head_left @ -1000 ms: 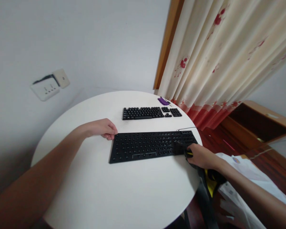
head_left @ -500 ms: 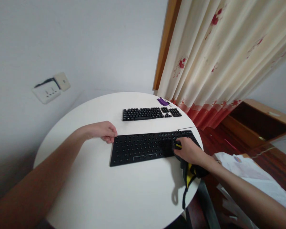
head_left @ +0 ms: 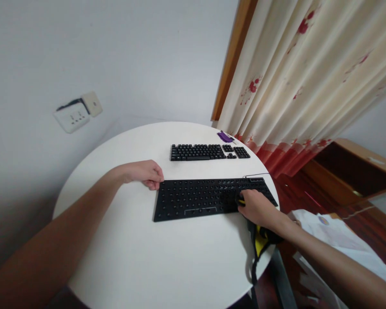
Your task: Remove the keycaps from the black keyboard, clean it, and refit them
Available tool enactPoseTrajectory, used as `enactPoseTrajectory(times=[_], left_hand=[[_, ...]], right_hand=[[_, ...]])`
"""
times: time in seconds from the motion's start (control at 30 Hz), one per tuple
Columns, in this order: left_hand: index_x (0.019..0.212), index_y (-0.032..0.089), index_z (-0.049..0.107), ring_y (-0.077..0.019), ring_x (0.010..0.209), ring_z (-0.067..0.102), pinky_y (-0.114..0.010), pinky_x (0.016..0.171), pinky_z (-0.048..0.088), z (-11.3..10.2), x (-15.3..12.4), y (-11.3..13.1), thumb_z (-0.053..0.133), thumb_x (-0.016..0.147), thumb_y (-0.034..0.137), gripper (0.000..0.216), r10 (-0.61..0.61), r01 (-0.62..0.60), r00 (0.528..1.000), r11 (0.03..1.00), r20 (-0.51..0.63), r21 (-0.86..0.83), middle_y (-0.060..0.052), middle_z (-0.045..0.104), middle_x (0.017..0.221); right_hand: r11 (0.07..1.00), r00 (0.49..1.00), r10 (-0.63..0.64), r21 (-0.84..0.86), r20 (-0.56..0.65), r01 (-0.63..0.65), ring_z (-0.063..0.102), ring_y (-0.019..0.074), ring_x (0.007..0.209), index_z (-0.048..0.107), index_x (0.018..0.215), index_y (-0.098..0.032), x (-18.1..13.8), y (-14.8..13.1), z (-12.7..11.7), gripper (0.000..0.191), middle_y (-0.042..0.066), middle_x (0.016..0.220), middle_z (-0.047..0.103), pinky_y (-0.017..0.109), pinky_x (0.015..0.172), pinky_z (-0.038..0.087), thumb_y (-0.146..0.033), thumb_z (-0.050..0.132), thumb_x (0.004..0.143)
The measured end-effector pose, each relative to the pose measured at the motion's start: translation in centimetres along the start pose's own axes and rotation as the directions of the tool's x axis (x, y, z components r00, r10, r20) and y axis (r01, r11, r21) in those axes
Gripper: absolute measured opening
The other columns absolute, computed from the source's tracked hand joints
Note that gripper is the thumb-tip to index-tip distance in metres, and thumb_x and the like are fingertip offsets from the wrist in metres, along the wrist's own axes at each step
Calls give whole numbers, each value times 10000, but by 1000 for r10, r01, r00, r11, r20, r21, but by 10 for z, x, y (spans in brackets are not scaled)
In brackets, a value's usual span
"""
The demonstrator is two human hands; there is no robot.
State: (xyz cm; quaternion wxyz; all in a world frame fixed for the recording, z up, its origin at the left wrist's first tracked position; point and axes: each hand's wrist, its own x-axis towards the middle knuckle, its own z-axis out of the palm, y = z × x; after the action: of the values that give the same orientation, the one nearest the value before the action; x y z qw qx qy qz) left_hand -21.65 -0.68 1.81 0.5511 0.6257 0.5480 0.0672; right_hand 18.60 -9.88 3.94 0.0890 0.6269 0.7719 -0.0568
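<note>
A black keyboard base [head_left: 199, 198] with its keycaps off lies on the round white table [head_left: 154, 257]. My left hand [head_left: 147, 173] is curled against the base's far left corner, gripping it. My right hand [head_left: 256, 205] is closed on a black and yellow tool [head_left: 242, 201] pressed onto the right end of the base. A black and yellow strap or cloth [head_left: 259, 244] hangs from under that hand over the table edge. Behind the base lies a set of black keycaps laid out as a keyboard [head_left: 209, 152], with a purple tool [head_left: 225, 137] beyond it.
A cable [head_left: 255, 175] runs from the base's far right corner. Floral curtains [head_left: 296, 86] hang close to the table's right rear. A wall socket [head_left: 73, 117] sits on the left wall. White paper or cloth [head_left: 337, 240] lies on the dark wooden floor to the right.
My right hand has moved left from the table's right edge onto the right end of the keyboard base, carrying the black and yellow tool. My left hand has stayed at the left corner.
</note>
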Motion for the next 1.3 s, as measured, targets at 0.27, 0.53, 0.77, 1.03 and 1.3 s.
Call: enactPoseTrajectory(times=[0.27,0.53,0.77,1.03,1.3], left_hand=[[794,161,694,-177,701,689,-285,709,553,1,1,-1,733,633,381,276,-4,4,1000,1000,5,-16,-71,750,756],[808,150,695,-165,686,680,-272,691,543,1,0,-1,735,650,376,278,-8,8,1000,1000,8,-15,-72,749,756],[803,158,701,-164,700,682,-261,685,538,-1,2,-4,736,661,390,274,-9,10,1000,1000,13,-4,-73,752,771],[807,160,699,-170,704,681,-280,711,543,1,-2,1,730,645,380,275,-12,12,1000,1000,13,9,-61,746,755],[807,167,700,-165,716,689,-272,713,550,-2,5,-8,720,660,338,227,5,-5,1000,1000,19,-1,-55,746,765]], right_hand=[[997,998,-49,62,-33,51,713,303,952,685,883,-150,4,-16,-6,150,162,955,745,322,777,474,-264,613,818],[993,991,-113,-37,67,115,713,346,928,698,950,-114,-4,-24,0,228,198,983,738,370,768,494,-270,644,793],[994,996,-78,80,-37,81,718,311,928,683,913,-158,0,-36,-5,162,148,954,745,337,766,489,-267,602,825],[986,987,-158,50,31,157,709,322,942,695,941,-147,-1,-48,-8,195,166,978,742,351,791,488,-270,626,807],[984,984,-177,6,29,177,713,333,908,692,933,-132,-2,-68,-6,203,183,977,739,369,758,502,-270,624,801]])
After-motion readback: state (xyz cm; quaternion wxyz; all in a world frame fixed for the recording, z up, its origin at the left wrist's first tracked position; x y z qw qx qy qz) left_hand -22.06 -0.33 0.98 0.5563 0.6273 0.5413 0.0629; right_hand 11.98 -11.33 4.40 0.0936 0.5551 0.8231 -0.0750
